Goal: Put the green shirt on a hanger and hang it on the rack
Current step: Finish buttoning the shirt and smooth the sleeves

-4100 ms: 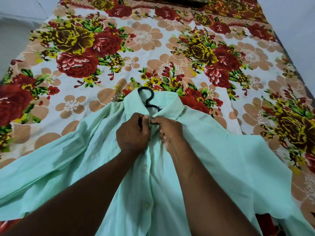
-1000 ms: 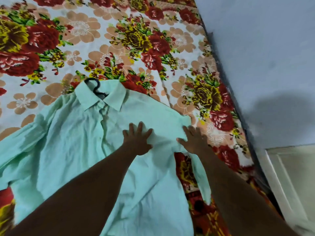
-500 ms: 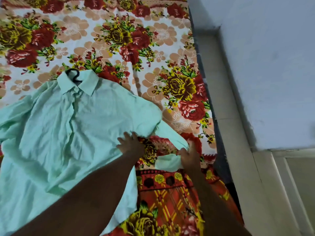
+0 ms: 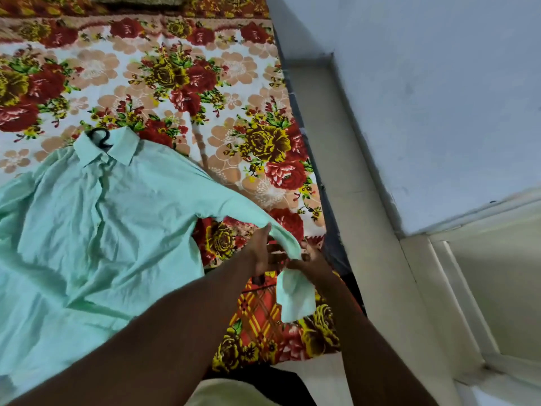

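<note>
The green shirt lies front-up on the bed, buttoned at the collar. A black hanger hook sticks out above the collar; the rest of the hanger is hidden inside the shirt. The shirt's right sleeve stretches toward the bed's right edge, its cuff end hanging down. My left hand holds the sleeve from the left side. My right hand grips the same sleeve just beyond it, near the cuff. No rack is in view.
The floral bedsheet covers the bed. The bed's right edge borders a narrow strip of pale floor along a grey-blue wall. A pale door frame stands at lower right.
My hands left the collar, pressed across the shirt's right side, then slid out along the right sleeve. Both now hold it near the cuff. The view swung right.
</note>
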